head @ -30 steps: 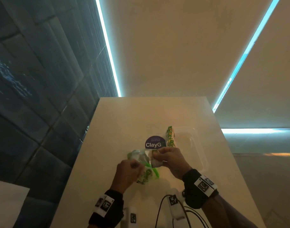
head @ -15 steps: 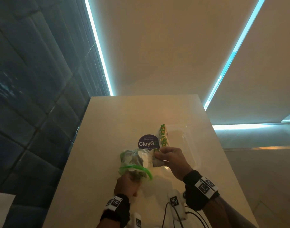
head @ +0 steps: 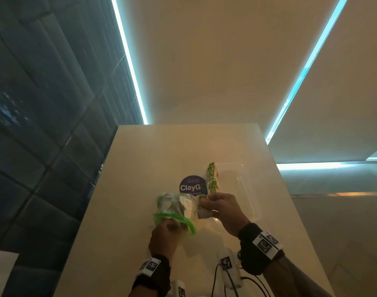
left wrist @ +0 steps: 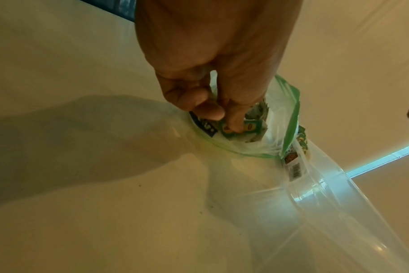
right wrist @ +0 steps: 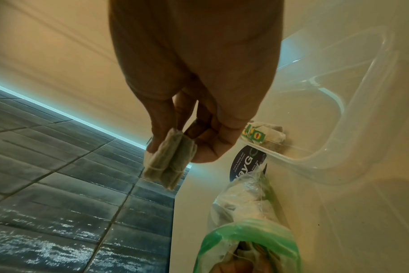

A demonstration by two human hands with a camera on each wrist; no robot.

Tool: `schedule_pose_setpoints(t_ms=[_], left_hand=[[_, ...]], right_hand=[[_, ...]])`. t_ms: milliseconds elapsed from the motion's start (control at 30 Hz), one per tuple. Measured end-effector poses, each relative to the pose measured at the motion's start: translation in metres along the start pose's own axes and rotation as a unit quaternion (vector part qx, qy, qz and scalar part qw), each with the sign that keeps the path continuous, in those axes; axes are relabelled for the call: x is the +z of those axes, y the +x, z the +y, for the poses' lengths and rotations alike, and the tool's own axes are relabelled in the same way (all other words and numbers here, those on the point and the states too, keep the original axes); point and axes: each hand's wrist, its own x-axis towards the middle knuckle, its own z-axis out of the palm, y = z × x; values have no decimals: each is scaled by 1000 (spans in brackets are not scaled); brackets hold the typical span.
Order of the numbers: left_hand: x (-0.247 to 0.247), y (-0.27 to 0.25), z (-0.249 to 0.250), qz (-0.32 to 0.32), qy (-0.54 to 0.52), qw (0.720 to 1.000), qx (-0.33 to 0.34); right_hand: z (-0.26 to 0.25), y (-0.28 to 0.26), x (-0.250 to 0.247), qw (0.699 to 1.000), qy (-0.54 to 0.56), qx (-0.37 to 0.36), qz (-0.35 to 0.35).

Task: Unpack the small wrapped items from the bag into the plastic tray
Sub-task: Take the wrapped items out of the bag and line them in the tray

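Partly done: a few tea bags line the tray at frame centre; the right hand pinches more, the left hand fingers pinch one inside the well-filled bag.

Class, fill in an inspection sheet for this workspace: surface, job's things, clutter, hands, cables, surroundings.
Surface: pale table.
Job's things: zip bag with green rim, open; clear plastic tray holding tagged tea bags.
Clutter: round ClayG sticker; white marker blocks.
Hands: left hand reaches into the bag, pinching a packet; right hand pinches two tea bags.
Cables: black cables at near edge.
Surroundings: dark tiled wall, blue light strips.
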Motion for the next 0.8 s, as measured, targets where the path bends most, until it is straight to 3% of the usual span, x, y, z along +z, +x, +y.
schedule_pose_setpoints(t_ms=[233, 567, 800], left_hand=[[-8, -2, 11, -13, -52, 998, -25], [-65, 6, 21, -14, -73, 996, 49], [-90, -3, 50, -86, -241, 964, 69]], right_hand=[[1, 4, -7, 1000, 11, -1, 6], [5, 12, 0, 1000, 15, -6, -19], [3, 9, 12, 990, -35, -8, -140]])
